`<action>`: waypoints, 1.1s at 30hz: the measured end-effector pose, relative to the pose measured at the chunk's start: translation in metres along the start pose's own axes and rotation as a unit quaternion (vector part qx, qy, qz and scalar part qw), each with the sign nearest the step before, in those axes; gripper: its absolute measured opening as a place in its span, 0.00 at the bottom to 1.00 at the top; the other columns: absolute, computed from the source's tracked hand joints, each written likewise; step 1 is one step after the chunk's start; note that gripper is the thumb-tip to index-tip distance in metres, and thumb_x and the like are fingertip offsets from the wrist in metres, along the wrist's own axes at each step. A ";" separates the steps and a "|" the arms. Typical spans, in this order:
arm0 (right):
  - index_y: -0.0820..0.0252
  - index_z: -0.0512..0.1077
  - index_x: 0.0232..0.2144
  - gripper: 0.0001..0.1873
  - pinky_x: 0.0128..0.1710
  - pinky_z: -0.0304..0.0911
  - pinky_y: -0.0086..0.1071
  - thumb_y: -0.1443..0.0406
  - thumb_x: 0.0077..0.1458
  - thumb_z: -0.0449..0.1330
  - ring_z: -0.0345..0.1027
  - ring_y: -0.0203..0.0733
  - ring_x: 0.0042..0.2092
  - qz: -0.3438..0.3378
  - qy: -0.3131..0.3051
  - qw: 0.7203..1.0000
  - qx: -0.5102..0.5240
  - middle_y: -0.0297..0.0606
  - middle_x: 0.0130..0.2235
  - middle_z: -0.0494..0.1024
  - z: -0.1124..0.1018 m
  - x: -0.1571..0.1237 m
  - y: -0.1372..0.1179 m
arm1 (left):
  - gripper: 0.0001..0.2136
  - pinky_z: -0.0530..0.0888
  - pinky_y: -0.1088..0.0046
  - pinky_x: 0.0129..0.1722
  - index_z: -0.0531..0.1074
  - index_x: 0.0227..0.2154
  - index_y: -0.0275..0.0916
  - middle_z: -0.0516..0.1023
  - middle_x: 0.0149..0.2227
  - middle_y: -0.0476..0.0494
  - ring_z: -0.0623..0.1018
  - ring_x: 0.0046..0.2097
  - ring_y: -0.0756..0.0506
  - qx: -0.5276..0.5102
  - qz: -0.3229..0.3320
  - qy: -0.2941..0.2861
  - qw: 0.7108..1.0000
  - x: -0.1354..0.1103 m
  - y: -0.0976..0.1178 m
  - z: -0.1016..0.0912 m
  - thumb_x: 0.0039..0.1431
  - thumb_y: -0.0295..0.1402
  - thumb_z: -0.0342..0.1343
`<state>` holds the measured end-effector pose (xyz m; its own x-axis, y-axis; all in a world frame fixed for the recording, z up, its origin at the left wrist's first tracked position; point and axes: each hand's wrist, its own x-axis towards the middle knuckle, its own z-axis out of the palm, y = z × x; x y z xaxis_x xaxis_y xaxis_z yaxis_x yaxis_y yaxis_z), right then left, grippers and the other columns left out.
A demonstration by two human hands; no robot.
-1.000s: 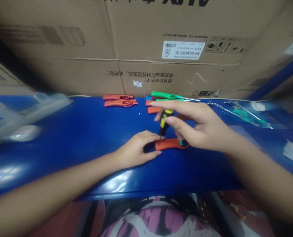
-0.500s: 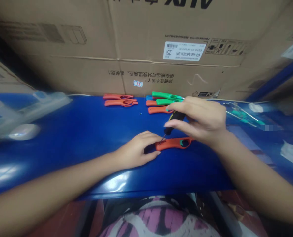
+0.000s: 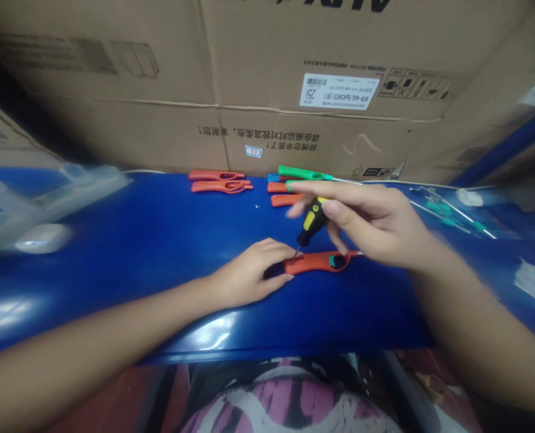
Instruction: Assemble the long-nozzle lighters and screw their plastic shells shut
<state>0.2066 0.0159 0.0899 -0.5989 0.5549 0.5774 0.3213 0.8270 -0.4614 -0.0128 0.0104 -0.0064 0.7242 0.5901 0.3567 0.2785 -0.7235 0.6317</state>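
A big cardboard box, its contents hidden from me, rises at the blue surface's far side. On that surface the left hand and right hand flank an orange lighter, its long axis running left to right and its nose pointing right; the left grip pinches the butt, while the right grip pinches a black-and-yellow screwdriver slanting down leftward to that same end.

left hand pinches orange lighter; right hand holds screwdriver to it.
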 end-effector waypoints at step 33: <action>0.52 0.74 0.52 0.16 0.37 0.73 0.36 0.59 0.63 0.59 0.72 0.39 0.36 -0.047 0.077 0.993 -0.075 0.38 0.41 0.79 0.011 -0.011 0.011 | 0.11 0.72 0.62 0.54 0.71 0.48 0.38 0.78 0.48 0.40 0.75 0.51 0.42 -0.009 -0.002 -0.013 1.000 0.000 -0.001 -0.001 0.64 0.30 0.58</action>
<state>0.2083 0.0181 0.0709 -0.5165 0.4725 0.7141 0.3812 0.8736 -0.3024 -0.0137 0.0118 -0.0063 0.7387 0.5837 0.3369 0.2697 -0.7141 0.6460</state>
